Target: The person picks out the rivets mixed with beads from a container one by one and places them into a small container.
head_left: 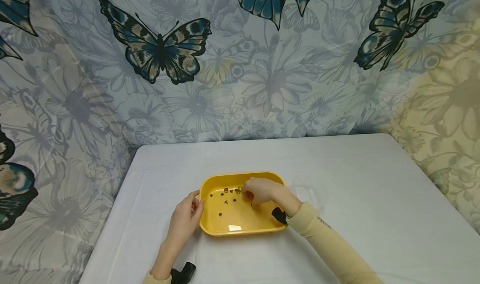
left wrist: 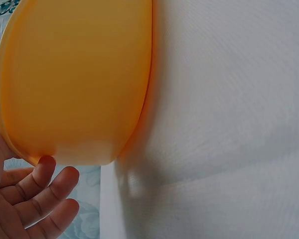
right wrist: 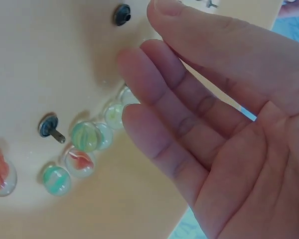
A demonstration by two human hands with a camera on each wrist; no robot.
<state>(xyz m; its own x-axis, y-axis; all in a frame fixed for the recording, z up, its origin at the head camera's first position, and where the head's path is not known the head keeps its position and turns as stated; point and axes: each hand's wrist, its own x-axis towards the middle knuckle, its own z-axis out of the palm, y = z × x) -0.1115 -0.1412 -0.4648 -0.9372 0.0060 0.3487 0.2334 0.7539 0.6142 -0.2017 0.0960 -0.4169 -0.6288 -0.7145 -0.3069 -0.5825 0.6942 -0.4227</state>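
A yellow tray (head_left: 243, 227) rests on the white-covered table, holding small glass marbles (right wrist: 56, 180) with coloured swirls and dark metal rivets (right wrist: 50, 124). My left hand (head_left: 185, 217) grips the tray's left rim; the left wrist view shows the thumb at the rim and the fingers (left wrist: 50, 191) bent below it. Over the right part of the tray, my right hand (head_left: 262, 190) reaches down with bent fingers, close to the marbles. In the right wrist view the thumb tip reaches the top edge and the index finger is largely hidden, so a pinched item cannot be made out.
The white tablecloth (head_left: 356, 184) extends around the tray. A faint clear round object (head_left: 311, 194) lies right of the tray, partly behind the right wrist. Behind the table hangs butterfly-patterned fabric (head_left: 225, 100). Black devices (head_left: 183, 272) are worn on both wrists.
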